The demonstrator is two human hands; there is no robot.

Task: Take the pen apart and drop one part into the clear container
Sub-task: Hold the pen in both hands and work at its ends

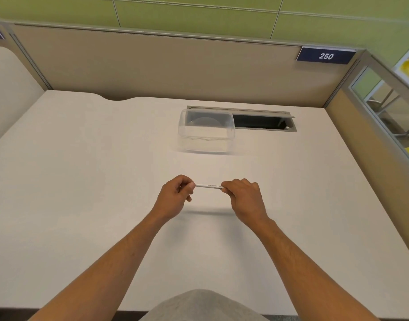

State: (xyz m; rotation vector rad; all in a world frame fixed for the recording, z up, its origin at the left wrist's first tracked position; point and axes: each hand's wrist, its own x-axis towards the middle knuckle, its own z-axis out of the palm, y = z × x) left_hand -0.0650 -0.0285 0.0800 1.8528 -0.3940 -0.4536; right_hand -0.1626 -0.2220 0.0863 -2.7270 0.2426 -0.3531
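The person sits at a pale table (83, 170) with both forearms stretched out over it, and between them they hold a slim white pen (209, 186) level, raised a little above the surface, to judge from the thin shadow lying under it. The left hand (175, 195) is curled round one end of the pen, thumb and fingertips pinching it; the right hand (244, 195) grips the other end in a closed fist, so only the middle stretch of the barrel, with a line of small print too fine to read, shows between them.

As far as I can see, the pen is in one piece. No gap or seam has opened along the visible part, and no loose cap or tip lies on the table. So the pulling or twisting apart looks to be just starting, at most.

The clear container (207, 132) stands farther back on the table, well apart from the hands, just beside a dark slot (263, 122) cut into the tabletop. It sits open-topped with nothing from the pen inside, though something pale and rounded shows through its far wall; I cannot tell what that is.

What is left, then, is nearly everything: separate the pen, carry one part forward and let it fall into the container.
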